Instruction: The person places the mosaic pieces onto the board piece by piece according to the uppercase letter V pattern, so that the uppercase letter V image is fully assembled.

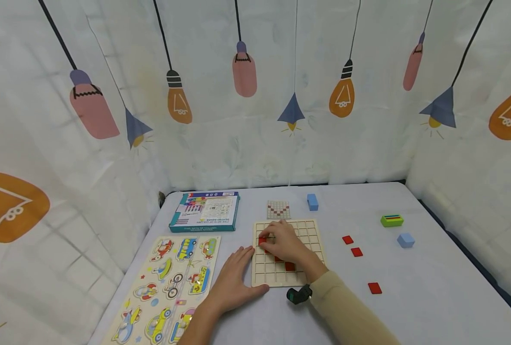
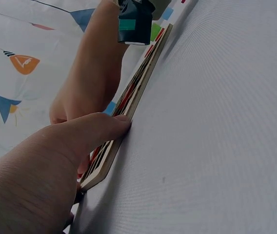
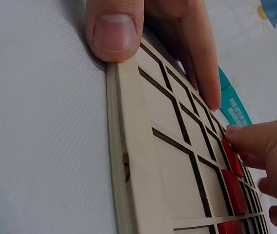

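Observation:
The wooden grid board [image 1: 261, 279] lies under both hands, with red tiles in a slanting line of cells, one tile [image 1: 289, 266] near its lower right. My right hand [image 1: 287, 244] pinches a red tile [image 1: 261, 240] at the board's upper left; in the right wrist view the fingertips of that hand [image 3: 275, 151] touch a red tile [image 3: 231, 157]. Fingers spread and straight, my left hand [image 1: 233, 282] rests along the left side of the board, its thumb on the near edge. The left wrist view shows this thumb [image 2: 111, 126] against the board's rim [image 2: 150, 70].
Loose red tiles [image 1: 357, 252] lie right of the board, with blue blocks [image 1: 406, 240] and a green block [image 1: 391, 221] farther out. A small pattern card [image 1: 278, 209] is behind the board. A vehicle puzzle [image 1: 153, 275] and a flat box [image 1: 203, 212] stand at the left.

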### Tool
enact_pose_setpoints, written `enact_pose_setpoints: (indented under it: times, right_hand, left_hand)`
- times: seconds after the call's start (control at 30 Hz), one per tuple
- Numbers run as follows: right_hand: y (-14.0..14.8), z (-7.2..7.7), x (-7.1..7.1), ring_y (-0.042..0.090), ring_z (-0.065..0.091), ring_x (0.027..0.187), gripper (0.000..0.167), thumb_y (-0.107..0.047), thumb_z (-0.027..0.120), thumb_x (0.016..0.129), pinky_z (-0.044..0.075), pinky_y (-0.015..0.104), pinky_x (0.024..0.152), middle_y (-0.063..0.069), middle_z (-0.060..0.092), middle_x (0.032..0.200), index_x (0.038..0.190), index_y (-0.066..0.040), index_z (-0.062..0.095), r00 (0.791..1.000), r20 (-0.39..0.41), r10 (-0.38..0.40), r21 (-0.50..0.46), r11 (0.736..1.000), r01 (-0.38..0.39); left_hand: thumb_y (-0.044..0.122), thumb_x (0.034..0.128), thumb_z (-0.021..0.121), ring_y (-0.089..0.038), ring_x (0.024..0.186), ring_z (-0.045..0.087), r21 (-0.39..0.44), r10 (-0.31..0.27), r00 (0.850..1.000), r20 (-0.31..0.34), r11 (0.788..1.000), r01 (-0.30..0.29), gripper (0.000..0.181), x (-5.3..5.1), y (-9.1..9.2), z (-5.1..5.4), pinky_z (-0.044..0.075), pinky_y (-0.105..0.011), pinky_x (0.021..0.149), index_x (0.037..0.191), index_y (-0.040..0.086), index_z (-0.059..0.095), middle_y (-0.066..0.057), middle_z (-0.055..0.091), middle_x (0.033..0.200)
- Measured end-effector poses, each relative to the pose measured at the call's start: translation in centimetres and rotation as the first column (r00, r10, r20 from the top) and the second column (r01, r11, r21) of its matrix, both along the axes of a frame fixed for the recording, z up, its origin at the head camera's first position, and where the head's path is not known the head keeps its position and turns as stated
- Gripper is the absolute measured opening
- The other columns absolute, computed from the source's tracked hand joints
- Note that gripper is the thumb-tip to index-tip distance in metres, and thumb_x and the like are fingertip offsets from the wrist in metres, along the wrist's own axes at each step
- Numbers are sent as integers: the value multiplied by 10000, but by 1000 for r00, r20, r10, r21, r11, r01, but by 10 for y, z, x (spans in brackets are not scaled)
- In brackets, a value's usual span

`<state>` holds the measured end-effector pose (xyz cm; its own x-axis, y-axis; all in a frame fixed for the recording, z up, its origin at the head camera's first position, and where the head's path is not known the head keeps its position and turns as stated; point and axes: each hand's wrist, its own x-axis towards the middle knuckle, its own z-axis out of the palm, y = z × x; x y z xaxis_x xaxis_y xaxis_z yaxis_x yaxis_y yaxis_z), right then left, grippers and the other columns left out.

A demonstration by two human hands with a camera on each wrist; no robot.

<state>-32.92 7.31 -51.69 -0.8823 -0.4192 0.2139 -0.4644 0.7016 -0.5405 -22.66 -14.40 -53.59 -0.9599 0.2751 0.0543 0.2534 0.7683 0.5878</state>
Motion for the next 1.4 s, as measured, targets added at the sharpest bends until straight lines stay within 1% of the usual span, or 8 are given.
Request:
enact_pose_setpoints:
  times: [0.13, 0.3, 0.53, 0.77, 0.9, 1.07, 1.17, 1.4]
  right_hand:
    - [-2, -1, -1, 163, 519, 1074, 240, -347, 835, 1008, 457, 403, 942, -48, 770, 1265, 1225, -245, 848, 1000, 23, -8, -1, 1000, 8]
    - [-4, -4, -4, 164, 526, 1121, 247, -365, 831, 1011, 472, 418, 980, -67, 761, 1291, 1239, -272, 846, 999, 23, -28, 14, 1000, 28]
    - [-6, -2, -5, 196, 530, 1135, 311, -345, 851, 993, 480, 454, 1010, -44, 762, 1243, 1288, -244, 838, 1000, 14, -16, 18, 1000, 16]
    - [-7, 0, -2, 196, 536, 1144, 210, -316, 811, 1029, 469, 455, 1014, -33, 770, 1278, 1221, -244, 854, 1000, 9, -14, 13, 1000, 14]
    - [-7, 0, -1, 192, 532, 1135, 209, -319, 806, 1032, 464, 441, 990, -31, 769, 1305, 1224, -250, 854, 1000, 10, -17, 23, 1000, 17]
    - [-3, 1, 2, 190, 549, 1148, 262, -348, 813, 1016, 488, 465, 1013, -50, 765, 1302, 1261, -257, 836, 999, -3, -41, 50, 998, 41]
    - [1, 3, 5, 188, 558, 1137, 264, -355, 815, 1014, 506, 477, 1014, -50, 763, 1268, 1253, -244, 832, 999, -6, -44, 45, 998, 45]
    - [10, 13, 21, 167, 578, 1147, 252, -343, 823, 1015, 571, 456, 1015, -52, 758, 1251, 1235, -221, 822, 998, 49, -49, -13, 999, 50]
  left_hand:
    - [786, 812, 823, -289, 1735, 246, -4, -3, 1000, 2, 1000, 3, 1159, 0, 0, -1, 232, -602, 1413, 1733, 216, 412, 24, 389, 1807]
    - [793, 812, 819, -280, 1738, 239, -11, -6, 1000, 2, 1000, 6, 1160, -1, 1, -2, 231, -596, 1415, 1734, 222, 409, 28, 384, 1809]
    - [778, 814, 825, -292, 1737, 242, -2, -5, 1000, 5, 1000, 5, 1152, 0, 2, 0, 235, -612, 1410, 1733, 219, 413, 20, 388, 1808]
    - [754, 813, 841, -289, 1735, 247, -1, -6, 1000, -2, 1000, 6, 1149, 1, 2, 3, 234, -593, 1413, 1730, 206, 419, 15, 397, 1804]
    - [749, 811, 846, -291, 1733, 253, -4, -9, 1000, -6, 1000, 9, 1155, 1, 2, 3, 235, -594, 1413, 1730, 198, 417, 12, 399, 1803]
    - [759, 813, 838, -278, 1736, 247, -7, -3, 1000, 0, 1000, 3, 1151, 0, 2, 2, 238, -587, 1413, 1733, 213, 413, 27, 392, 1806]
    - [756, 812, 840, -296, 1731, 259, -6, -5, 1000, -7, 1000, 5, 1149, 0, 2, 2, 253, -606, 1405, 1727, 200, 423, 12, 400, 1803]
    - [747, 810, 849, -328, 1720, 284, 2, -3, 1000, -29, 1000, 3, 1144, 2, 1, 2, 265, -634, 1394, 1712, 172, 444, -20, 423, 1790]
